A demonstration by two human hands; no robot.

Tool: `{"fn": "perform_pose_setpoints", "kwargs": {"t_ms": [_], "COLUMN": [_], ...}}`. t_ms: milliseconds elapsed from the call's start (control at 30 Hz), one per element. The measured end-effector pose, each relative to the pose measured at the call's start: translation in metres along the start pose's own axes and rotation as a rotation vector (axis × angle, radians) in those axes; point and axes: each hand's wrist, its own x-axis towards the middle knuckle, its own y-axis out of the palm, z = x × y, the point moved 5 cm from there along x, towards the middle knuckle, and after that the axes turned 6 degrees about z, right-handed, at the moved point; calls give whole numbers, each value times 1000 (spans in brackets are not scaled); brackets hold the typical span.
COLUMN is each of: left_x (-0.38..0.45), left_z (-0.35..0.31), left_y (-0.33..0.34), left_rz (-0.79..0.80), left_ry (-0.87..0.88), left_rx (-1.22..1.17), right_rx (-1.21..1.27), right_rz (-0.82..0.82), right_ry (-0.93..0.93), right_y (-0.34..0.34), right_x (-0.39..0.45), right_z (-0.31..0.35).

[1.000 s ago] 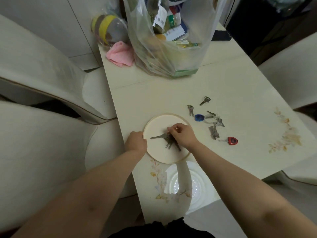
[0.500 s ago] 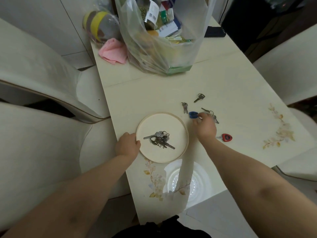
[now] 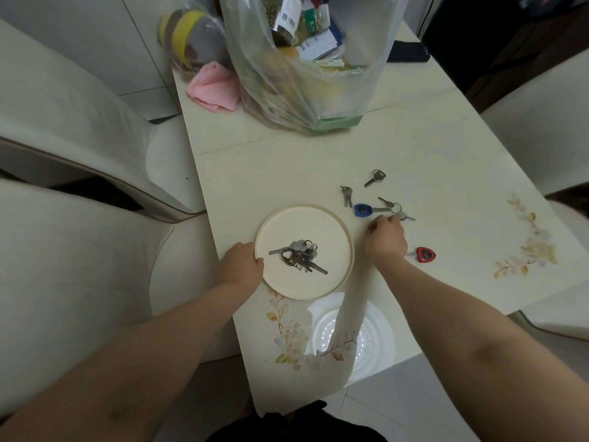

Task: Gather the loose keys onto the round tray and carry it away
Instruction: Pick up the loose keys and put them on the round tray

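1 cream tabletop (image 3: 318,161); far edge carries 1 clear plastic bag (image 3: 302,74) of groceries, w/ 1 pink cloth (image 3: 215,89) at its left. 1 round tray (image 3: 318,224) sits near the tabletop's left edge, holding 1 bunch of keys (image 3: 298,255) at its centre. L hand (image 3: 242,266) grips the tray's left rim, fingers closed on it. R hand (image 3: 385,239) just right of tray, fingers curled down onto keys beneath; can't tell if pinched. Loose on the tabletop: 1 blue-head key (image 3: 363,210), 1 red-head key (image 3: 425,254), 2 small grey sets (image 3: 346,194) (image 3: 376,177), 1 ring set (image 3: 395,208) at the R fingertips.
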Motion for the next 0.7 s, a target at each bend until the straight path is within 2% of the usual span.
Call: {"fn": "perform_pose_setpoints", "kwargs": {"t_ms": [267, 333, 467, 533, 600, 700], "left_x": [-1, -2, -3, -3, -4, -8], "left_z": [-4, -7, -13, -16, -19, -26], "left_y": [6, 5, 4, 4, 4, 3], "left_rz": [58, 61, 57, 53, 41, 28], "left_ry": [-30, -39, -47, -52, -60, -74], "left_rx": [-212, -253, -325, -346, -361, -431], "right_rx": [-192, -129, 399, 704, 896, 1124], "right_rz": [56, 63, -119, -132, -170, -54], "right_ry": [-82, -82, -181, -161, -159, -166], "right_y": [-1, -1, -26, -41, -53, -52], "right_x": [-7, -10, -21, -31, -40, -47], "right_z": [0, -4, 9, 19, 29, 45]}}
